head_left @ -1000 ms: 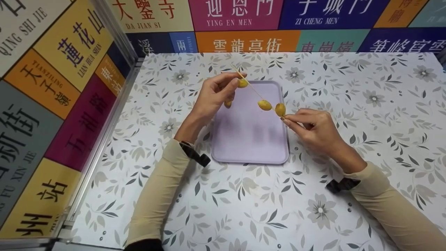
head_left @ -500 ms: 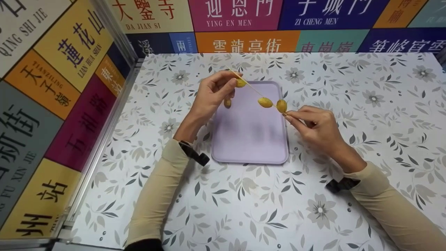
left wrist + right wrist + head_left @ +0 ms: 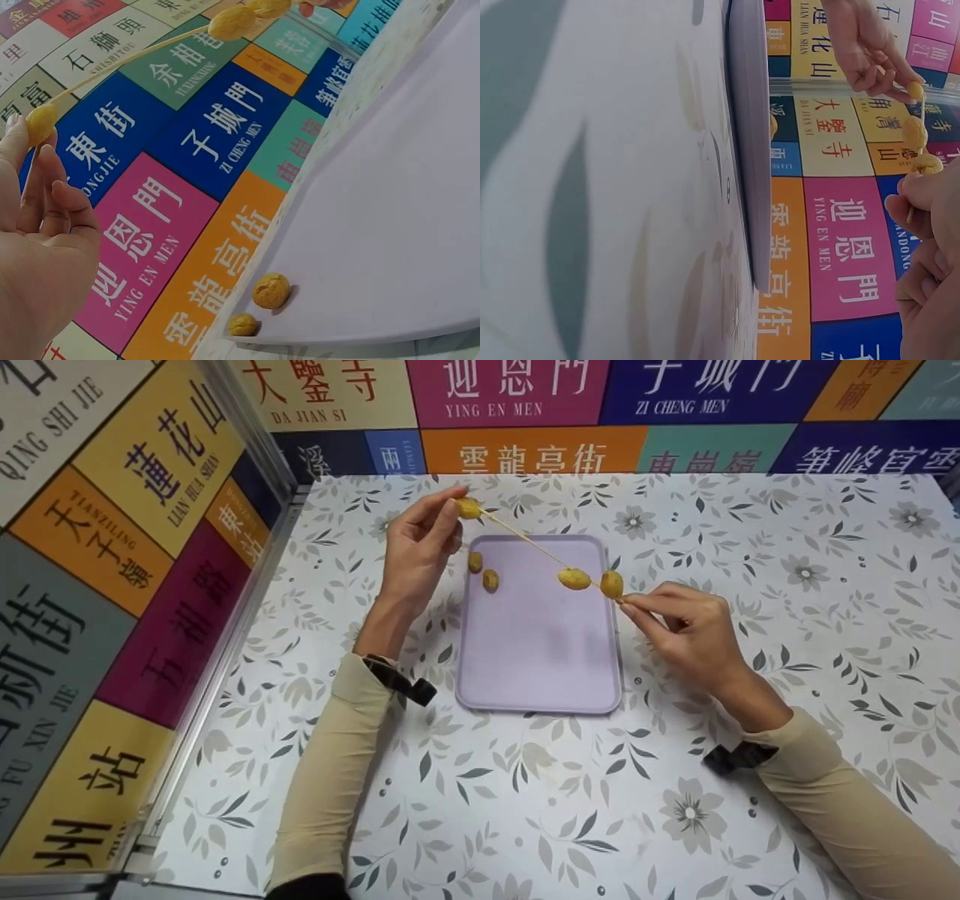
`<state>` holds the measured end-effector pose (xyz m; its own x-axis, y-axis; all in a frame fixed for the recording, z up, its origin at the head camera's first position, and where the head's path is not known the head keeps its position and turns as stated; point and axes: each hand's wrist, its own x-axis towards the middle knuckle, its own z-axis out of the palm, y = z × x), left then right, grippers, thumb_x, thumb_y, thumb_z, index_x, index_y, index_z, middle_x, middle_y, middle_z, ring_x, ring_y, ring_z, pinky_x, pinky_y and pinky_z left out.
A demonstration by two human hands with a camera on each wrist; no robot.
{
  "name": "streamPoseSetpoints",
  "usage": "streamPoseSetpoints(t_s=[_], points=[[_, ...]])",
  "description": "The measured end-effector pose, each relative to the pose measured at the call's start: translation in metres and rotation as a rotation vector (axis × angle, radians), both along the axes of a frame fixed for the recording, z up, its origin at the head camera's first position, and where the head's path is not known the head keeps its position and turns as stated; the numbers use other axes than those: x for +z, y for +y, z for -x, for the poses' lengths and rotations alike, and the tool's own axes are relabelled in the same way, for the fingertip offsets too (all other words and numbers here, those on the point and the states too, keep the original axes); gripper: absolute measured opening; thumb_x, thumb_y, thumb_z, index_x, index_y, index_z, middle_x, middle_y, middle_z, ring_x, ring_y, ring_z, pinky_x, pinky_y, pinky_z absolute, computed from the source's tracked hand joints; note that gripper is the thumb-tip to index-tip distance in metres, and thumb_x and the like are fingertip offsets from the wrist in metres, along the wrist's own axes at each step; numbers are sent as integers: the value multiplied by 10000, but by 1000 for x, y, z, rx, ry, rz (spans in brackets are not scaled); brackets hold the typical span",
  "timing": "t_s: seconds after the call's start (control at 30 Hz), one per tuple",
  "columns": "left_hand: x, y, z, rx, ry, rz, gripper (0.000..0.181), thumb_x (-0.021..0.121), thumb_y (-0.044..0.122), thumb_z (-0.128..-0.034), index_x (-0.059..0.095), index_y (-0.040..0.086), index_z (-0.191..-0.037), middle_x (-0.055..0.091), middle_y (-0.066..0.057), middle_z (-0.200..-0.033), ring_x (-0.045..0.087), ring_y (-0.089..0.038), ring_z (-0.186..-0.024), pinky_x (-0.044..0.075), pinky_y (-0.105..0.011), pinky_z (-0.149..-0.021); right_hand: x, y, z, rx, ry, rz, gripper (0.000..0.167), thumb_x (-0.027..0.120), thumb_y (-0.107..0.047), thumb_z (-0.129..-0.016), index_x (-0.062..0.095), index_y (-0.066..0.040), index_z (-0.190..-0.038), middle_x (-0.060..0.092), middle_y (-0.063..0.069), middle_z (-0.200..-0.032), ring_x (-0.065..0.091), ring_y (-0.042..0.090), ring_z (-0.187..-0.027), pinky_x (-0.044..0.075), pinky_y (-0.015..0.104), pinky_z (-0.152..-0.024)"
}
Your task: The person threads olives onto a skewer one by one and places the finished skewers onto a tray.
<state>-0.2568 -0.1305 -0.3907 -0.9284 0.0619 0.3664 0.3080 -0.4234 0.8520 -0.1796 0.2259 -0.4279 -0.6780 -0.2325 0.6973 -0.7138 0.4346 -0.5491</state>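
Note:
My left hand point(image 3: 418, 551) pinches a yellow oval fruit point(image 3: 469, 508) between thumb and fingers, beyond the tray's far left corner. A thin wooden skewer point(image 3: 525, 538) runs from that fruit down to my right hand point(image 3: 696, 634), which pinches its lower end. Two similar fruits are threaded near this end, one lengthwise point(image 3: 574, 578) and one more upright point(image 3: 611, 583) close to my right fingertips. In the left wrist view the stick's far end meets the pinched fruit point(image 3: 42, 124); whether it pierces it, I cannot tell. Below lies a pale purple tray point(image 3: 540, 667).
Two loose fruits, one in the corner point(image 3: 475, 562) and one beside it point(image 3: 490, 580), lie at the tray's far left. A floral cloth point(image 3: 525, 780) covers the table. Panels with printed characters stand along the back point(image 3: 517, 450) and left side point(image 3: 150, 547).
My left hand has moved up and left with its fruit, from beside the stick to its far end. A second loose fruit on the tray has come into sight. The right hand barely shifts.

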Motion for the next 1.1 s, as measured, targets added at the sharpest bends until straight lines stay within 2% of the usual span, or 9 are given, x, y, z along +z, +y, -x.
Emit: streamPoseSetpoints(t_s=[0.2,0.37,0.57,0.77,0.97,1.1], points=[[1,-1,2,-25,-5,-30,341,558,46,-1123,693,52,-1436,606,-46,-959,497,-155,-782,388,-245,-662,-1,0,0,-4,4,-11,210,866,121,-828,864,-2,-999,712,91,-708,359,32,-556,235,113,-535],[2,0,1,-16,6,-12,354,560,44,-1122,683,63,-1454,598,-41,-962,505,-165,-806,398,-237,-660,-1,-1,-1,-13,-2,-10,202,862,116,-838,867,-10,-995,692,81,-694,348,28,-561,227,122,-537],[2,2,-1,-4,0,34,337,603,60,-1104,701,60,-1426,627,-32,-950,490,-175,-782,400,-253,-667,-1,-2,-1,-4,-5,-12,197,856,122,-838,866,-5,-989,688,82,-687,352,43,-557,229,124,-538],[3,1,-2,41,-17,85,231,647,69,-1085,773,28,-1274,674,-72,-930,487,-182,-757,397,-278,-681,-1,-2,-1,17,-25,-20,203,849,128,-842,865,-2,-997,680,71,-687,361,56,-559,240,131,-535],[1,2,-3,69,53,181,203,683,82,-1070,818,60,-1221,718,-12,-907,488,-167,-723,397,-257,-656,-2,-1,-2,24,-34,-27,197,849,127,-842,864,2,-994,690,68,-695,375,46,-562,250,132,-531],[0,4,-4,76,54,210,195,700,99,-1064,827,77,-1211,752,-9,-939,501,-168,-733,408,-252,-665,-3,-1,-1,29,-39,-25,198,847,131,-842,863,5,-994,690,69,-693,380,44,-563,254,130,-527]])
